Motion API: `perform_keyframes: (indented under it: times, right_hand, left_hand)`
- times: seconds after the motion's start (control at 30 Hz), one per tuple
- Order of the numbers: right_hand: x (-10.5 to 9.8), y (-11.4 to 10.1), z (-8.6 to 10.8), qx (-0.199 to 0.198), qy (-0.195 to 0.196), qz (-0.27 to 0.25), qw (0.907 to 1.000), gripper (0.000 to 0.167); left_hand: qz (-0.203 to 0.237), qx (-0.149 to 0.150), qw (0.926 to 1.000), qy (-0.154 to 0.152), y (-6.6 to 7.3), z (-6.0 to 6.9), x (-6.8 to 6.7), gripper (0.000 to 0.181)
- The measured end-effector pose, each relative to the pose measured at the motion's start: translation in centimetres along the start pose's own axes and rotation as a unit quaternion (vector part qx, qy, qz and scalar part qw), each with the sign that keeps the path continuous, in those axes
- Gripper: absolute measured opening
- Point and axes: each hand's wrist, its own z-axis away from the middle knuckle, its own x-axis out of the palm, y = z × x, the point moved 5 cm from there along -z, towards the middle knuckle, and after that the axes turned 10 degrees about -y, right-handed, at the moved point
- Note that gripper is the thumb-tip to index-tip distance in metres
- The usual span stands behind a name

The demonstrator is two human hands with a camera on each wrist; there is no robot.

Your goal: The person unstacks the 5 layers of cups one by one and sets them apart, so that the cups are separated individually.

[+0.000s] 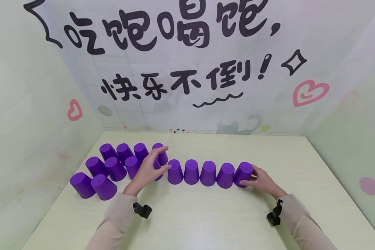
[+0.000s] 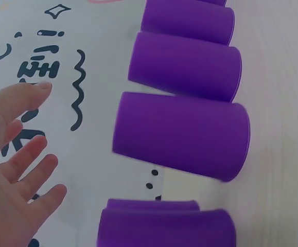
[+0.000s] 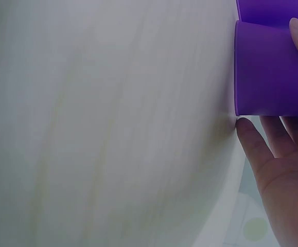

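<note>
Purple cups stand upside down on the table. At the right end of a row of several, my right hand [image 1: 262, 180] holds the last cup [image 1: 243, 174], thumb on its near side and fingers along its outer side. That same cup fills the right edge of the right wrist view, gripped by the right hand [image 3: 287, 175]. My left hand [image 1: 146, 171] hovers over the row's left part, fingers spread, beside a cup [image 1: 175, 172]; it partly hides a cup [image 1: 157, 170] behind it. In the left wrist view the left hand [image 2: 15, 190] holds nothing, apart from the nearest cups [image 2: 182, 136].
More upside-down cups [image 1: 82, 185] stand in staggered rows at the table's left. The pale table [image 1: 200, 218] meets a printed cloth backdrop [image 1: 187, 118] behind, with side walls [image 1: 356, 146] left and right. Black wrist cameras [image 1: 142, 210] sit on both sleeves.
</note>
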Motion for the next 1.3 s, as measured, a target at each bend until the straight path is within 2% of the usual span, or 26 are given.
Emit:
perform_keyframes:
  times: [0.17,0.33,0.67,1.0,1.3]
  right_hand:
    - [-0.1,0.0,0.1,0.001,0.002,0.004,1.0,0.062]
    - [-0.1,0.0,0.0,0.001,-0.003,0.001,1.0,0.063]
    - [-0.2,-0.5,0.1,-0.003,-0.004,0.003,1.0,0.061]
    - [0.0,0.1,0.1,0.007,-0.005,0.004,1.0,0.063]
    - [0.0,0.0,0.0,0.001,-0.004,0.004,1.0,0.061]
  left_hand:
    - [0.01,-0.014,0.9996,-0.022,-0.2,-0.7,1.7,0.056]
    - [0.034,-0.04,0.9982,-0.032,-1.1,-0.8,2.7,0.056]
    - [0.043,-0.056,0.9967,-0.04,-2.1,-0.5,3.9,0.058]
    - [0.062,-0.092,0.9926,-0.048,-2.8,-0.1,4.8,0.057]
    - [0.042,-0.106,0.9925,-0.045,-3.5,0.0,5.3,0.053]
